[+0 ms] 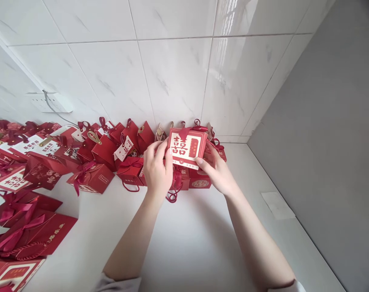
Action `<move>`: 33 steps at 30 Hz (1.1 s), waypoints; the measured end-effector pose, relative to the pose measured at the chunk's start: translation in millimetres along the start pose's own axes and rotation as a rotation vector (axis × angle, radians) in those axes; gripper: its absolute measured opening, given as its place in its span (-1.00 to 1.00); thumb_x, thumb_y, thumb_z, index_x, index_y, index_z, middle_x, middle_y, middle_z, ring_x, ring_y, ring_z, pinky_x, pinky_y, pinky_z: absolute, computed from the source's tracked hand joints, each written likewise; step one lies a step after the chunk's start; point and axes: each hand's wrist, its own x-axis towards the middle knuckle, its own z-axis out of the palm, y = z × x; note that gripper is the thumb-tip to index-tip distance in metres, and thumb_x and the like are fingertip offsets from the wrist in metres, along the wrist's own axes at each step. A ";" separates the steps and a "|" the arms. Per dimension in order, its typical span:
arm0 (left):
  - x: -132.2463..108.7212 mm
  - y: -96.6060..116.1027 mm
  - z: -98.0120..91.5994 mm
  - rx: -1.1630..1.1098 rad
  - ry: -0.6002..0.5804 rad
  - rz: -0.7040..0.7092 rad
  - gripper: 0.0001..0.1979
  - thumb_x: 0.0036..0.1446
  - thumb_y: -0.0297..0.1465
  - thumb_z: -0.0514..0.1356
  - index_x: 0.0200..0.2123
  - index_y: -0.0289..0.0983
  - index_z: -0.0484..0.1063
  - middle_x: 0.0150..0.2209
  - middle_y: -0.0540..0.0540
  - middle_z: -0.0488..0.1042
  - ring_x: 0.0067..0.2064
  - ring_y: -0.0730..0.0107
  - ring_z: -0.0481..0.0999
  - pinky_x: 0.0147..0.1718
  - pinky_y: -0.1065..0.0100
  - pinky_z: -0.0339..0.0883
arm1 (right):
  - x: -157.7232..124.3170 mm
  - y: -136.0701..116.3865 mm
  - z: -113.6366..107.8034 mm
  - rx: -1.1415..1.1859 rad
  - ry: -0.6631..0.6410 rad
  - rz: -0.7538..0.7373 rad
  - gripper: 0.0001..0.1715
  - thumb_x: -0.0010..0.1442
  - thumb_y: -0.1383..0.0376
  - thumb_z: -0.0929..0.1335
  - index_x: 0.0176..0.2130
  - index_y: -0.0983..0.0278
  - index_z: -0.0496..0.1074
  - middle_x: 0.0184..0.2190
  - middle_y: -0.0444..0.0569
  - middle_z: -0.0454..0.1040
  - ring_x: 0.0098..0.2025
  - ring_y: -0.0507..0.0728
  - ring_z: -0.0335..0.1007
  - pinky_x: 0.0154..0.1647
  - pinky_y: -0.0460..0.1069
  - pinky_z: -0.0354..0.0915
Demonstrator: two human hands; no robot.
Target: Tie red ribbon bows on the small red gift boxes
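Between both hands is a red and cream gift box (186,148) with a large red double-happiness character, tilted toward me, a dark red ribbon at its top. My left hand (158,166) grips its left side, thumb on the front edge. On the opposite side my right hand (216,170) holds the lower right corner, its thumb on the front and the other fingers partly hidden behind. Below and behind the held box stand more red gift boxes, among them one with a round pale emblem (200,183). A red cord handle (172,197) hangs down beneath the left hand.
Several red gift boxes and bags line the wall to the left, including a ribboned box (91,178). Larger ribboned boxes (50,233) lie at the near left. A socket strip (50,102) with a cable sits on the tiled wall (175,77). A grey panel (324,134) bounds the right.
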 end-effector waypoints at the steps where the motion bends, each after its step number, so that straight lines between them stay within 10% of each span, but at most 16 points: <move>1: -2.0 1.6 1.5 0.016 0.012 0.025 -0.56 0.37 -0.18 -0.03 0.13 -0.24 0.44 0.06 -0.25 0.46 0.14 0.07 0.39 0.12 0.10 0.27 | -0.5 0.3 2.5 -0.049 0.039 -0.032 -0.13 0.20 -0.09 0.37 0.36 0.07 0.07 0.15 0.01 0.47 0.08 0.32 0.49 0.04 0.24 0.45; 8: -3.5 7.6 5.6 -0.410 -0.336 -0.161 -0.20 0.14 -0.02 0.23 0.36 -0.15 0.08 0.27 -0.22 0.29 0.33 -0.02 0.22 0.24 0.01 0.18 | -8.1 -4.4 9.4 -0.410 0.165 -0.193 0.07 0.09 -0.14 0.43 0.38 0.18 0.04 0.36 0.16 0.17 0.31 0.44 0.21 0.16 0.34 0.31; 17: 6.6 0.5 6.5 -1.075 -0.573 -0.774 -0.29 0.18 0.18 -0.04 0.15 -0.16 0.41 0.13 -0.17 0.50 0.16 -0.06 0.45 0.04 0.06 0.40 | -16.9 -19.3 13.3 -0.090 -0.124 -0.264 -0.24 0.31 0.09 0.34 0.39 0.04 0.04 0.34 -0.10 0.22 0.38 0.22 0.10 0.38 0.17 0.09; 26: 6.9 10.4 5.2 -1.258 -0.444 -0.764 -0.37 0.22 0.08 0.02 0.24 -0.11 0.30 0.22 -0.09 0.42 0.22 0.06 0.39 0.11 0.10 0.35 | -17.1 -15.2 11.1 -0.125 -0.146 -0.286 -0.18 0.28 0.11 0.37 0.40 0.00 0.01 0.41 -0.14 0.05 0.44 0.23 -0.06 0.43 0.21 -0.04; 33: 1.4 17.2 3.2 -1.133 -0.187 -0.476 -0.39 0.19 -0.04 0.13 0.30 0.06 0.16 0.31 0.02 0.29 0.32 0.11 0.26 0.16 0.18 0.30 | -19.1 -20.2 3.2 0.014 -0.238 -0.222 -0.19 0.23 0.10 0.42 0.36 -0.01 0.11 0.36 -0.11 0.19 0.38 0.25 0.09 0.37 0.22 0.12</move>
